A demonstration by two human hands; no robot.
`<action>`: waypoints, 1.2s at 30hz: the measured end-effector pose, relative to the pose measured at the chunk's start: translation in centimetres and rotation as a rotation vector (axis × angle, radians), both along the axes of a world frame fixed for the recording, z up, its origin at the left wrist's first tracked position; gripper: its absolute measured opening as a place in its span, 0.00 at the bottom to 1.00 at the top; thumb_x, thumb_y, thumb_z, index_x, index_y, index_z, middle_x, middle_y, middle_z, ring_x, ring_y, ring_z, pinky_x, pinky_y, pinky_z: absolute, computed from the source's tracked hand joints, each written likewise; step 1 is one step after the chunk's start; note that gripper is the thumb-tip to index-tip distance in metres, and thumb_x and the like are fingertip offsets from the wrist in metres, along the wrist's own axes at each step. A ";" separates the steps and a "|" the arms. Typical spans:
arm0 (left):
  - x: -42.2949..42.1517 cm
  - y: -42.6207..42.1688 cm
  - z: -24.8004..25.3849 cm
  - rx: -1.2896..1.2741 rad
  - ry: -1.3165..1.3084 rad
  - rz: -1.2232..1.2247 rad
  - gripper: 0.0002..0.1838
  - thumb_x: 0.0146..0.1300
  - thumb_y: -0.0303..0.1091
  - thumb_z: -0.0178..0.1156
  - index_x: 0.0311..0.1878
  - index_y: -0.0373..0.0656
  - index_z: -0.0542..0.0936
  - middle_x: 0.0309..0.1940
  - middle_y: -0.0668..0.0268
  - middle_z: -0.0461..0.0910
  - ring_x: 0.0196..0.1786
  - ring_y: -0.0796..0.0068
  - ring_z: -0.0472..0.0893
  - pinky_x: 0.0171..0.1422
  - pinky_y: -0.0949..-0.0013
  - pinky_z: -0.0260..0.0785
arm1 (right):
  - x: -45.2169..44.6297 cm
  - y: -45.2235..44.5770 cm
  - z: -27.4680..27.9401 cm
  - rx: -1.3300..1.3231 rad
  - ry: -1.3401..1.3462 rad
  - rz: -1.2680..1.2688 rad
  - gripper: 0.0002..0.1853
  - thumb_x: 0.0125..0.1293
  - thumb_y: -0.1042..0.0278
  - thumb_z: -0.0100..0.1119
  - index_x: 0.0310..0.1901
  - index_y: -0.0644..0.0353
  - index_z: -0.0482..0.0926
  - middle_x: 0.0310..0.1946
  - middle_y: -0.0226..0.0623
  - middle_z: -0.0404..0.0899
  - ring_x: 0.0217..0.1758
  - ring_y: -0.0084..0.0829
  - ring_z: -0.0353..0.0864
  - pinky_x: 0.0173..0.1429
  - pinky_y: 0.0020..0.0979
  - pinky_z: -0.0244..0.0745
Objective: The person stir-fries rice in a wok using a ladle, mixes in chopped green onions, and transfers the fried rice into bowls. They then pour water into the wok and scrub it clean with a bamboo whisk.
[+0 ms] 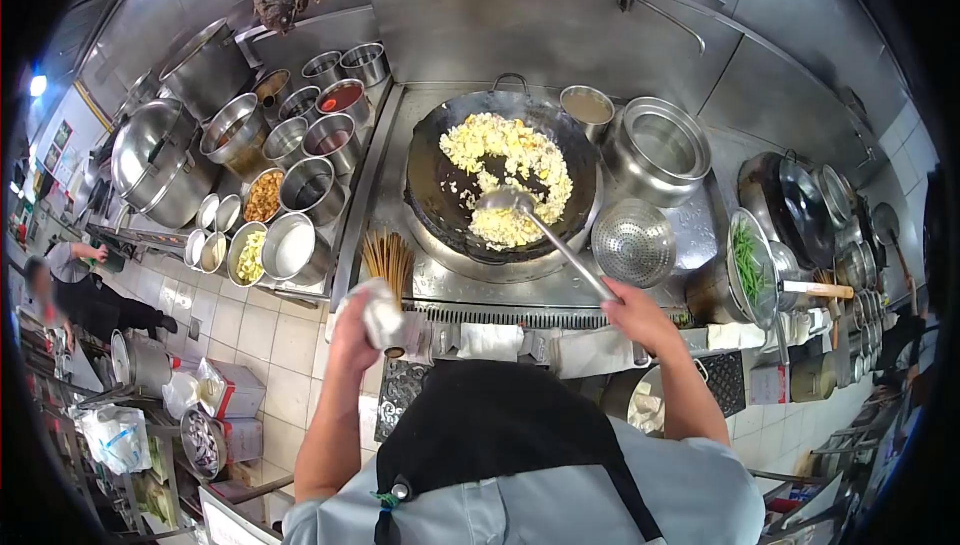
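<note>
My right hand point(640, 317) is wrapped round the handle of a long metal ladle point(510, 202), whose bowl rests among yellow-and-white food point(520, 150) in a large black wok point(425, 160). The food lies in a curved band over the wok's surface. In my left hand point(350, 340) is a folded white cloth point(382, 315), held left of the wok, near a bamboo brush point(388, 263) standing at the stove's front edge.
Metal containers point(340, 100) of sauces and ingredients stand at left. Right of the wok are a perforated strainer point(634, 243), a lidded pot point(665, 140) and a basin with green vegetables point(748, 263). Another person point(85, 295) is at far left.
</note>
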State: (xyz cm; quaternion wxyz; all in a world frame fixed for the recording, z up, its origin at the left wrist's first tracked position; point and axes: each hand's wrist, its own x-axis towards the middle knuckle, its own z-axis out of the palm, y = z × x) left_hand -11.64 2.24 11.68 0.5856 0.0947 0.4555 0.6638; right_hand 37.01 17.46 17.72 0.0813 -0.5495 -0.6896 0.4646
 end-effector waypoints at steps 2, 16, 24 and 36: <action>3.3 3.2 -0.4 -0.016 -0.137 -0.142 0.21 0.82 0.49 0.51 0.64 0.44 0.79 0.51 0.59 0.86 0.51 0.60 0.87 0.58 0.54 0.83 | -3.0 -0.1 0.6 -0.225 0.215 -0.214 0.35 0.76 0.66 0.60 0.82 0.51 0.61 0.30 0.25 0.74 0.23 0.17 0.70 0.24 0.25 0.70; 13.3 16.2 -3.7 -0.247 -0.167 -0.392 0.29 0.80 0.57 0.50 0.70 0.45 0.68 0.62 0.52 0.79 0.60 0.50 0.83 0.57 0.44 0.79 | -9.0 7.0 -1.1 -0.411 0.901 -0.327 0.06 0.77 0.67 0.60 0.50 0.51 0.73 0.28 0.27 0.73 0.19 0.16 0.67 0.18 0.25 0.62; 14.7 17.8 -8.9 -0.108 -0.142 -0.099 0.27 0.75 0.40 0.62 0.68 0.42 0.63 0.58 0.55 0.78 0.52 0.53 0.87 0.50 0.46 0.86 | -8.8 9.1 -1.9 -0.370 0.725 -0.296 0.06 0.77 0.67 0.61 0.50 0.52 0.74 0.29 0.26 0.74 0.18 0.16 0.67 0.19 0.26 0.64; 14.1 15.6 -2.4 -0.137 -0.058 -0.180 0.20 0.78 0.42 0.54 0.63 0.38 0.73 0.53 0.57 0.83 0.52 0.54 0.87 0.54 0.49 0.84 | -12.6 11.4 0.2 0.003 0.511 -0.231 0.11 0.77 0.60 0.58 0.51 0.58 0.76 0.23 0.27 0.75 0.18 0.20 0.69 0.19 0.30 0.69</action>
